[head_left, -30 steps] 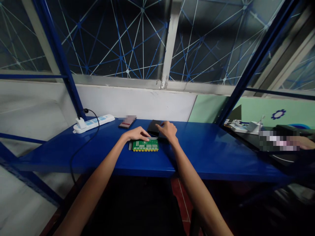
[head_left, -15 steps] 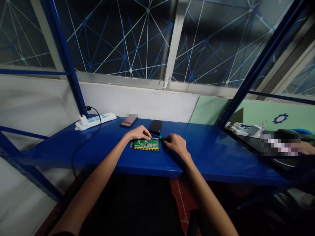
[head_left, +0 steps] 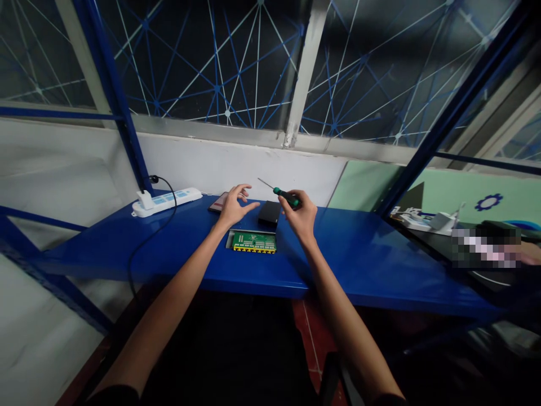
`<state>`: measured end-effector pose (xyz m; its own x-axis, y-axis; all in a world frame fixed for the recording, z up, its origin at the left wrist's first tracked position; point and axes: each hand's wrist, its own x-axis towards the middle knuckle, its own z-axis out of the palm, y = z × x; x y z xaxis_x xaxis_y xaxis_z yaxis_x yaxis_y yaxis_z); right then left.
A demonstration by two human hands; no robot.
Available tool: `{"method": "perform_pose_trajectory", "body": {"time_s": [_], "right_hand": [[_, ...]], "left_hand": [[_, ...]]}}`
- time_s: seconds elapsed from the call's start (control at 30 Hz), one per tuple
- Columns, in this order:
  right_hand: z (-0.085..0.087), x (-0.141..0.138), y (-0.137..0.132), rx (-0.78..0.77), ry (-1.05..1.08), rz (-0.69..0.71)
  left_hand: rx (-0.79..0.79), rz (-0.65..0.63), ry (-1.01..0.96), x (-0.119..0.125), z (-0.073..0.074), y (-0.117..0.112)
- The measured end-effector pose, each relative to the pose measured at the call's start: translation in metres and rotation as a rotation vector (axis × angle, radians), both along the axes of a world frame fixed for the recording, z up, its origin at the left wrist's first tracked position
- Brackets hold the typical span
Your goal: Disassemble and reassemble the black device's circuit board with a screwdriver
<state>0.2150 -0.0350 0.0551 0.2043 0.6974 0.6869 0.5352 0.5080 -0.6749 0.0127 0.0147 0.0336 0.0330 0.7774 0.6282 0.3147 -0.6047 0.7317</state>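
My right hand (head_left: 301, 214) grips a screwdriver (head_left: 286, 196) by its green and black handle, raised above the table with the thin metal shaft pointing up and to the left. Fingers apart and holding nothing, my left hand (head_left: 236, 206) hovers left of the screwdriver's tip. Below both hands a green circuit board (head_left: 254, 241) with a row of yellow ports along its front edge lies on a grey metal plate (head_left: 229, 239). Just behind the board rests a flat black box (head_left: 269, 212). A phone (head_left: 217, 204) is partly hidden behind my left hand.
A white power strip (head_left: 169, 201) with a plugged-in black cable (head_left: 146, 242) sits at the back left of the blue table (head_left: 359, 259). Blue shelf posts (head_left: 127, 135) rise on both sides. At the far right are white gadgets (head_left: 426, 223) and another person's hand (head_left: 530, 254).
Both hands have lifted off the circuit board. My right hand has raised the screwdriver and tilted its tip upward; my left hand has moved up and opened its fingers.
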Motion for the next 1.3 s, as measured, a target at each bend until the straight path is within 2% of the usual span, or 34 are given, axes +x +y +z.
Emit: {"method": "perform_pose_trajectory", "body": {"time_s": [0.1, 0.17, 0.3, 0.43, 0.5, 0.7, 1.0, 1.3], "right_hand": [[0.009, -0.007, 0.019, 0.034, 0.001, -0.026], [0.010, -0.010, 0.028, 0.063, -0.010, -0.069], [0.001, -0.015, 0.030, 0.088, -0.088, -0.097], [-0.010, -0.017, 0.023, 0.154, -0.190, -0.016], [-0.012, -0.017, 0.021, 0.174, -0.232, 0.017], [-0.010, -0.013, 0.022, 0.184, -0.247, 0.029], [-0.012, -0.010, 0.023, 0.150, -0.277, 0.042], [-0.008, -0.012, 0.019, 0.175, -0.255, 0.078]], "left_hand": [[0.070, 0.060, 0.056, -0.001, -0.003, 0.002], [0.076, 0.031, 0.100, 0.000, -0.006, 0.002], [-0.017, -0.135, 0.176, 0.006, -0.006, -0.001], [-0.117, -0.369, 0.240, 0.015, -0.005, -0.008], [-0.148, -0.414, 0.285, 0.019, -0.006, -0.011], [-0.181, -0.428, 0.337, 0.027, -0.014, -0.011], [-0.159, -0.436, 0.397, 0.027, -0.020, -0.009], [-0.154, -0.432, 0.411, 0.027, -0.020, -0.009]]}}
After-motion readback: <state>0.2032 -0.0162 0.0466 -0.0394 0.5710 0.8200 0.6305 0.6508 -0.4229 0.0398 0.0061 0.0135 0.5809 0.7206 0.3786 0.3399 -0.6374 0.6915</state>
